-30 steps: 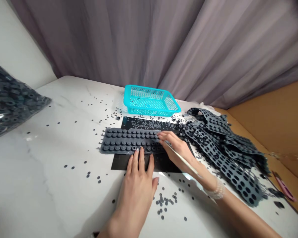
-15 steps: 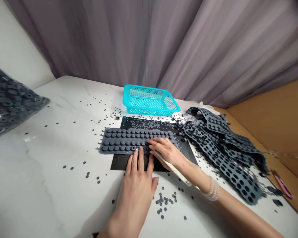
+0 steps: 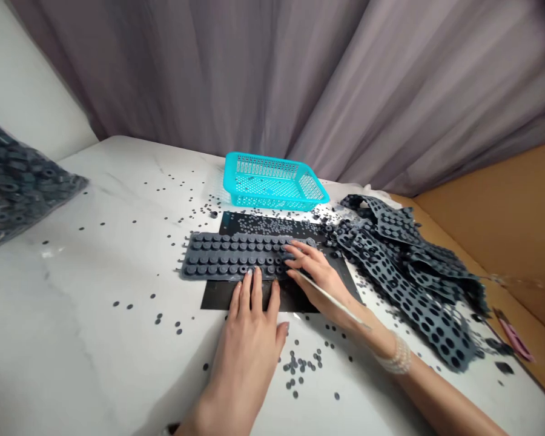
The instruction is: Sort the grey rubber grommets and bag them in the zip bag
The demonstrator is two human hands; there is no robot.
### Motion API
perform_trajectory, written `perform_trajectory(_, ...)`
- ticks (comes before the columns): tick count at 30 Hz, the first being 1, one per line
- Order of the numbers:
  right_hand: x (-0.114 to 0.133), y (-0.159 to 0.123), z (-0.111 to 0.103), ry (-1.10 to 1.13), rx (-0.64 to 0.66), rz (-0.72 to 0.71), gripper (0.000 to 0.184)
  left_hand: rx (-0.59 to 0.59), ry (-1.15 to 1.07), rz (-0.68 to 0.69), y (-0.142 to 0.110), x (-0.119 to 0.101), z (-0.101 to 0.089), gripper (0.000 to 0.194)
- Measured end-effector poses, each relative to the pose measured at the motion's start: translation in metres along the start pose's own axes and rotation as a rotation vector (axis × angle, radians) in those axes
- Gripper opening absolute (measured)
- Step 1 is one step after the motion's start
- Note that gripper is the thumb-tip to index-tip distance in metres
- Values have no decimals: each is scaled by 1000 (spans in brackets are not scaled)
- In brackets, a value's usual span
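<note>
A dark grey rubber sheet (image 3: 222, 254) with rows of round raised studs lies across a black mat (image 3: 236, 295) on the table. My left hand (image 3: 249, 339) is flat and open, its fingertips at the near edge of the sheet. Over the sheet's right part is my right hand (image 3: 320, 278), fingers closed around a thin white stick-like tool (image 3: 331, 298). The tool's back end points toward the wrist; its working tip is hidden under the fingers. Near the right fingers, several studs show open holes. Small dark discs (image 3: 302, 365) are scattered on the table close to both hands.
A turquoise basket (image 3: 272, 200) stands behind the mat. Perforated grey rubber sheets (image 3: 404, 284) are heaped at right, near pink-handled scissors (image 3: 515, 339). A clear bag of dark rubber pieces (image 3: 22, 181) is at left. A grey curtain (image 3: 209, 72) hangs behind the table.
My right hand has moved right along the sheet with the white tool, uncovering more studs. My left hand stays at the near edge.
</note>
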State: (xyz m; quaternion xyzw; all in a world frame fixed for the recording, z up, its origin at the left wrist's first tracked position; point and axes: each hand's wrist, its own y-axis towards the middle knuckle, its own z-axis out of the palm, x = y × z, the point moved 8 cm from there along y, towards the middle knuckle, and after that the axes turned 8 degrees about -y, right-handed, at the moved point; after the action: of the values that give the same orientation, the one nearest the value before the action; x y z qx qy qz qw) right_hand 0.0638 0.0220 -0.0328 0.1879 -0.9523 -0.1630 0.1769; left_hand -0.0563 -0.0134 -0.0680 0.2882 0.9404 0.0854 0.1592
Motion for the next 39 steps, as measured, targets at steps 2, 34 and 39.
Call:
perform_trajectory(2, 13, -4, 3, 6, 23, -81, 18, 6, -2, 5, 0, 0, -1, 54)
perform_trajectory(34, 7, -7, -11, 35, -128, 29, 11, 81, -4, -26, 1, -2, 0, 56)
perform_trajectory(39, 23, -9, 0, -34, -29, -145, 14, 57, -19, -3, -1, -3, -1, 52)
